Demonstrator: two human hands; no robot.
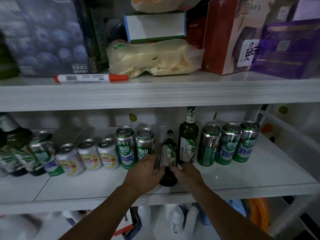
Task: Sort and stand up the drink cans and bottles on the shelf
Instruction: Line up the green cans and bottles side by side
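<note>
A dark green beer bottle lies tilted on the white middle shelf, neck pointing to the back, base toward me. My left hand grips its left side and my right hand its right side near the base. Just right of it a taller green bottle stands upright. Two green cans stand to the left, three green cans to the right. Several white-and-yellow cans stand further left, beside a blurred green can and dark bottles.
The upper shelf hangs low over the bottles; on it lie a red-capped marker, a yellowish bag and boxes. White plastic bottles stand below. A rack frame bounds the right side.
</note>
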